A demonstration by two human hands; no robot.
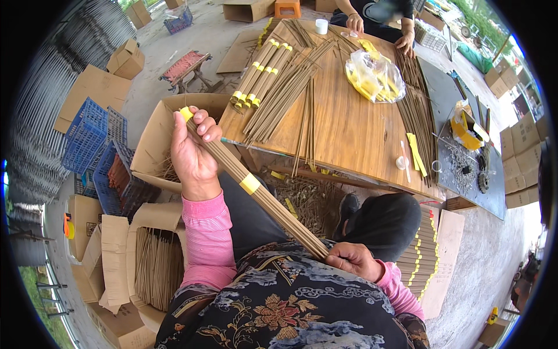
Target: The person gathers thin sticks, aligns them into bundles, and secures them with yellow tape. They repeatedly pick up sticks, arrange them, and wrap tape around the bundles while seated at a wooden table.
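Bundle of thin brown sticks point(270, 204), straight, closely gathered; yellow middle band point(250, 184), yellow end band point(186, 113) at upper tip; held slantwise, ten o'clock to five o'clock.

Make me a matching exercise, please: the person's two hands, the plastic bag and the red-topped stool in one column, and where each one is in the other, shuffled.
Things
1. Left hand
2. Right hand
3. Clear plastic bag
4. Red-topped stool

Places
A. On the floor, left of the wooden table
B. At the yellow-banded upper end of the stick bundle
C. On the table, with yellow pieces inside
D. At the bundle's other end, close to the patterned top

Pairs: 1-B, 2-D, 3-C, 4-A
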